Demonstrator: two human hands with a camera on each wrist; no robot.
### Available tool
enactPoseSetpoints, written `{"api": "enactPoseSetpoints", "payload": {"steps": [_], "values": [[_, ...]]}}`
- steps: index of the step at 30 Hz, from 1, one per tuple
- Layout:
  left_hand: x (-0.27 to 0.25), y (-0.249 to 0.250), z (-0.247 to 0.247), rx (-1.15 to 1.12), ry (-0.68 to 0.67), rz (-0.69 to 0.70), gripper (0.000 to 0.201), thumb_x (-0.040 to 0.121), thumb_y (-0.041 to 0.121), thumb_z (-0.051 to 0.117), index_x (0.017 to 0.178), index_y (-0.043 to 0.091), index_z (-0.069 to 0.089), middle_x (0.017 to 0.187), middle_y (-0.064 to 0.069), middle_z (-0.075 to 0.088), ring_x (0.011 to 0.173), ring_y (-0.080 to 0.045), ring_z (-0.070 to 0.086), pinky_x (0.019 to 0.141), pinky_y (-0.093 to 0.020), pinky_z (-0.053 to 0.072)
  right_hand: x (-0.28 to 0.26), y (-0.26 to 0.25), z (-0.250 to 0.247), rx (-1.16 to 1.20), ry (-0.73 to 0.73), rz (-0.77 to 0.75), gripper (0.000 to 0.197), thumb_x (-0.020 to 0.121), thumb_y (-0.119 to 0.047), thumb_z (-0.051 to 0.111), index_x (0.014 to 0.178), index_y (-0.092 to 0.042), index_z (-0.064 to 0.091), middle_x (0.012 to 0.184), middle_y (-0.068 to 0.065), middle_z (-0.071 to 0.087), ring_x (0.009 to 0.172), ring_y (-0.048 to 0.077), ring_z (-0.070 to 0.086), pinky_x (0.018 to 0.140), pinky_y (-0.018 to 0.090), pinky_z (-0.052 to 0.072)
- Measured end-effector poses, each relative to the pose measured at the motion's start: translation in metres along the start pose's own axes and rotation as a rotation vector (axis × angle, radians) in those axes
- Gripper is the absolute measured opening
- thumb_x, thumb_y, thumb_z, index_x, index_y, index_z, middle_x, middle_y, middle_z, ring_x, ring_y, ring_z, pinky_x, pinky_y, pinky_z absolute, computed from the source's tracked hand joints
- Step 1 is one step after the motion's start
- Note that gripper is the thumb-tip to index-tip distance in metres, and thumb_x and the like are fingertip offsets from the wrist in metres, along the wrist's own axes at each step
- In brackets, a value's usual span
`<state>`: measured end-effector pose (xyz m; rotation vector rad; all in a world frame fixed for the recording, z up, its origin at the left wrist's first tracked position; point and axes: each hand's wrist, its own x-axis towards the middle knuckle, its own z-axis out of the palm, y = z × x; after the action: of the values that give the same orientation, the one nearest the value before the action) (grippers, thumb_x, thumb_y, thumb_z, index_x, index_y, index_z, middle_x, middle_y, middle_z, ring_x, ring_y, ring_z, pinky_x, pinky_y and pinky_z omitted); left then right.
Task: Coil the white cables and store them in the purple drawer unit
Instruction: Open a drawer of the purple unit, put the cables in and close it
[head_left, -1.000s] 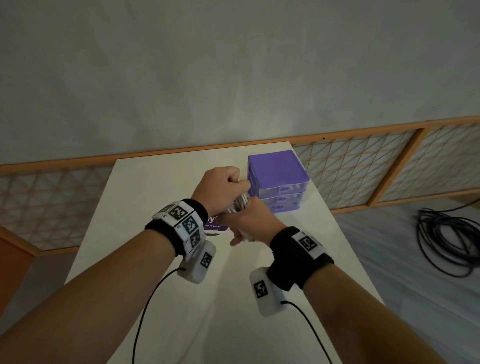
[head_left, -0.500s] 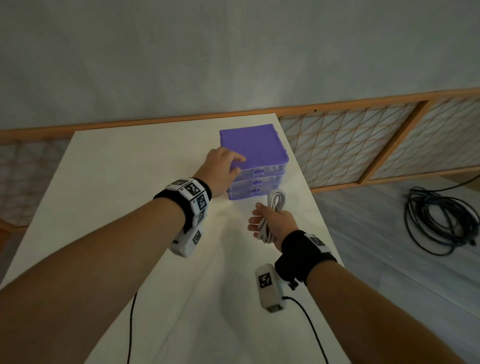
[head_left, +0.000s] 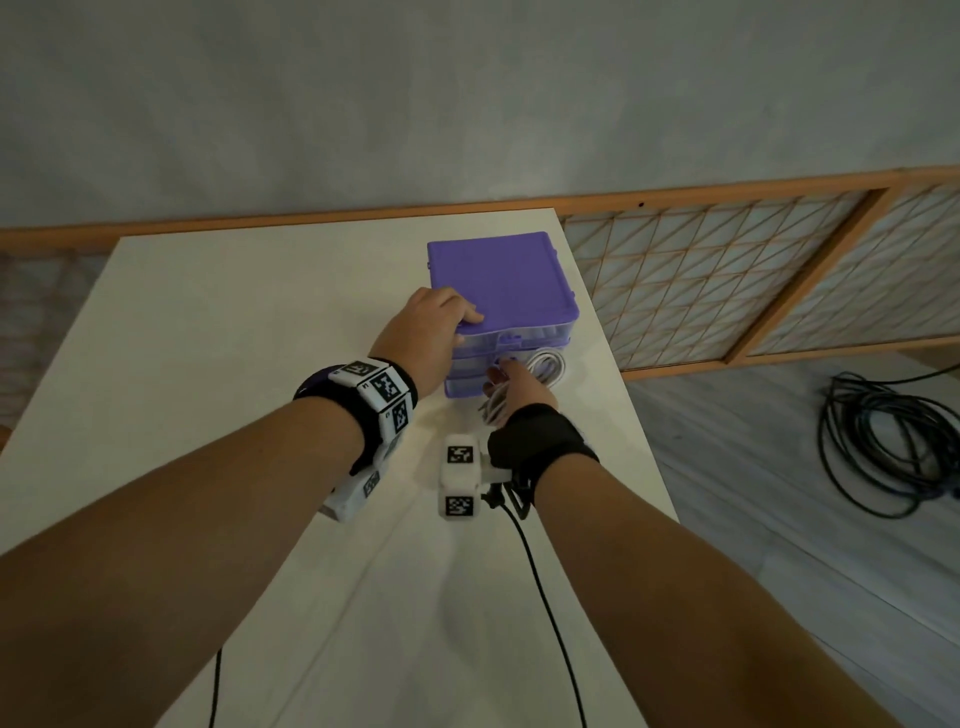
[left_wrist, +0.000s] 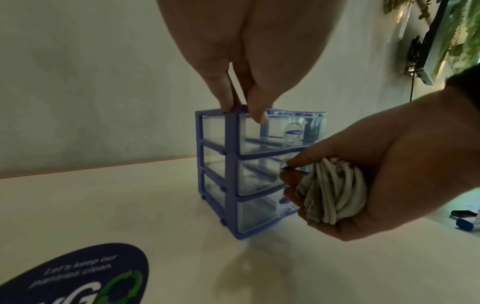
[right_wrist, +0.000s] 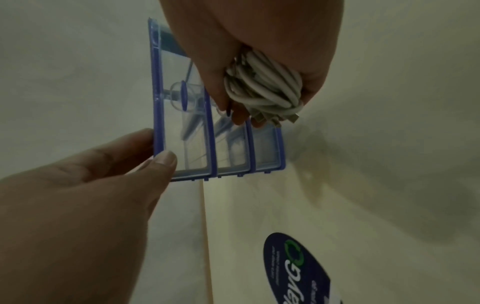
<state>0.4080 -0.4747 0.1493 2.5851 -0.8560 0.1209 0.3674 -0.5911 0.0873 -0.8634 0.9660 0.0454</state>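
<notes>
the small purple-framed drawer unit with three clear plastic drawers (head_left: 501, 291) stands upright toward the far right part of the pale tabletop (head_left: 208, 338), its drawer fronts facing the person. the left hand (head_left: 423, 332) rests on the unit's top near-left corner, fingers laid over the lid and thumb down the front edge – steadying it, it seems, rather than gripping anything.

the right hand (head_left: 519, 387) is closed round the bundle of coiled white cables (left_wrist: 332, 191), which sits in the palm with its loops running along the hand and its plug ends poking out past the fingers. that same hand's fingertips (left_wrist: 291, 164) are right at the small purple knob of the middle drawer (head_left: 498, 364), touching or just about pinching it; the left wrist view suggests a pinch, though the knob is mostly hidden.

so the relation that matters: the drawer's travel is straight toward the person, and the right hand is directly in front of it, already loaded. all three drawers look closed. the pull will likely be awkward with the coil in the same hand – the loops could slip loose.

a dark blue round sticker (left_wrist: 78, 275) lies on the table nearer the person.
</notes>
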Motion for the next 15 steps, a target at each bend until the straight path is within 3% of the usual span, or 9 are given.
{"api": "enactPoseSetpoints", "payload": {"steps": [3,9,15], "values": [[0.0,0.0,-0.003,-0.015,-0.01,0.0,0.033,0.089,0.002,0.055,0.12,0.013,0.059,0.126,-0.004,0.057,0.119,-0.022,0.046,0.096,-0.026,0.036,0.001,0.002,-0.001,0.029,0.015,-0.015,0.022,0.084,-0.027,0.064,0.068,-0.012,0.062,0.072,0.002,0.064,0.067,0.018,0.059,0.071,0.033,0.047],[0.001,0.002,-0.006,-0.019,-0.035,-0.018,0.032,0.091,0.009,0.055,0.123,0.013,0.059,0.129,-0.004,0.056,0.121,-0.02,0.045,0.098,-0.025,0.035,-0.029,0.019,-0.022,0.055,0.084,-0.034,0.021,0.08,-0.02,0.066,0.063,-0.009,0.06,0.058,0.004,0.06,0.055,0.02,0.057,0.053,0.03,0.043],[0.002,0.003,-0.008,-0.008,-0.056,-0.043,0.033,0.091,0.009,0.055,0.124,0.014,0.059,0.13,-0.004,0.056,0.122,-0.022,0.045,0.1,-0.028,0.035,-0.069,0.05,-0.054,0.099,0.129,-0.038,0.026,0.076,-0.014,0.069,0.054,-0.005,0.058,0.034,0.001,0.055,0.045,0.024,0.048,0.048,0.029,0.037]]}}
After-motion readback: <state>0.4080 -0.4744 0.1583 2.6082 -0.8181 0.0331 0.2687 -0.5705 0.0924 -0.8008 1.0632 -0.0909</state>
